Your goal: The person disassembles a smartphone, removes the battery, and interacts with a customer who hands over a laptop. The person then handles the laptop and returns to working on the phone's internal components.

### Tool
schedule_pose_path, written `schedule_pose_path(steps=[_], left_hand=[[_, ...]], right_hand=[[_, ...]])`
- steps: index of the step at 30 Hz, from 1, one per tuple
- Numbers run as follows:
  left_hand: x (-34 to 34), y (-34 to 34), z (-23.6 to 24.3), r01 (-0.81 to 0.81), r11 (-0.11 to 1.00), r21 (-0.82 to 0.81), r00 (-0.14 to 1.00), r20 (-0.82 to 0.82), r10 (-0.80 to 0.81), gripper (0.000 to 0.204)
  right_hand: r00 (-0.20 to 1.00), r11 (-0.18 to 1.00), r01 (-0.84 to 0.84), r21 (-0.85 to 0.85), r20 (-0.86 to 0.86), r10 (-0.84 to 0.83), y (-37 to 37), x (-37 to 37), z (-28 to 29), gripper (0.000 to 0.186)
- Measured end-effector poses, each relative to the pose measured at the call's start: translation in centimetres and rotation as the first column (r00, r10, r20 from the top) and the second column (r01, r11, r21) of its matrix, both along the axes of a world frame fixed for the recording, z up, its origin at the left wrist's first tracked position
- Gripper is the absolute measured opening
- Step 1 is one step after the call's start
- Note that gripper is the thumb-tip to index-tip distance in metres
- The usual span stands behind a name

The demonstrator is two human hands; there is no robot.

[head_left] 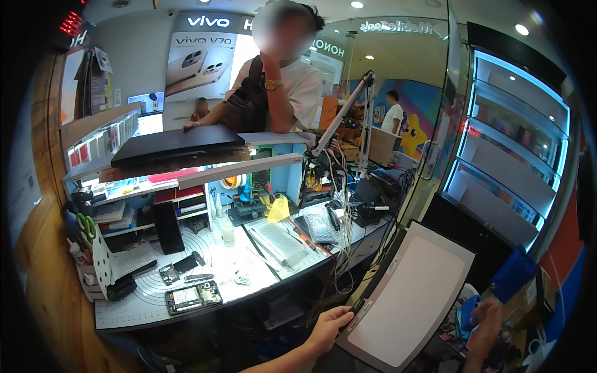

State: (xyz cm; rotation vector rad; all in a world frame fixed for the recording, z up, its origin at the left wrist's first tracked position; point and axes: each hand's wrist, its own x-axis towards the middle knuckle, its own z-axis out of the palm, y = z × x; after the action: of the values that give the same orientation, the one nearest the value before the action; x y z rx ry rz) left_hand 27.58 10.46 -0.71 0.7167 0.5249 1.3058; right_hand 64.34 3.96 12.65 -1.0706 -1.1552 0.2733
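Observation:
My left hand (332, 326) pinches the near left edge of a large flat panel (407, 292), with a small dark piece at the thumb. This panel has a pale middle, a grey border and a dark far edge, and it is tilted. To its right, my right hand (487, 328) is raised and smeared by motion, apart from the panel; its fingers are hard to make out. On the lit workbench to the left lies an opened phone (193, 298) with its inner parts exposed. Small phone parts (180, 267) sit behind it, and a dark phone (166, 229) leans upright.
A person (280, 87) leans over the counter, one hand by a closed black laptop (180, 146). The bench holds a small bottle (228, 235), a bubble-wrapped item (320, 225) and hanging cables (344, 248). A glass display case (507, 149) stands right; blue items (513, 273) crowd below it.

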Motion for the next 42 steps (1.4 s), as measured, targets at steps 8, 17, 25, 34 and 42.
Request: schedule_pose_path(steps=[8, 17, 25, 34, 42], left_hand=[[1.8, -1.1, -0.2, 0.031, 0.999, -0.034, 0.999, 0.031, -0.03, 0.022], [-4.3, -1.0, 3.5, -0.088, 0.9, 0.428, 0.816, -0.487, 0.311, 0.059], [-17.3, -2.1, 22.2, -0.624, 0.359, 0.694, 0.573, 0.095, 0.814, 0.078], [-15.2, -6.0, -2.1, 0.421, 0.87, -0.256, -0.115, -0.967, -0.228, 0.065], [-17.7, -11.0, -21.1, -0.001, 1.0, -0.008, -0.593, -0.805, -0.007, 0.056]], right_hand=[[0.914, 0.772, -0.396, -0.497, -0.291, 0.282, -3.2, -7.1, -10.2, 0.057], [0.864, 0.886, -0.306, -0.348, -0.493, 0.105, -4.2, -12.0, -9.8, 0.043], [0.912, 0.949, 0.016, -0.315, -0.385, -0.143, -5.8, -7.4, -12.4, 0.041], [0.854, 0.904, -0.115, -0.411, -0.506, -0.121, -3.6, -6.6, -15.0, 0.033], [0.821, 0.887, 0.317, -0.337, -0.37, -0.434, -6.5, 3.4, -15.6, 0.036]])
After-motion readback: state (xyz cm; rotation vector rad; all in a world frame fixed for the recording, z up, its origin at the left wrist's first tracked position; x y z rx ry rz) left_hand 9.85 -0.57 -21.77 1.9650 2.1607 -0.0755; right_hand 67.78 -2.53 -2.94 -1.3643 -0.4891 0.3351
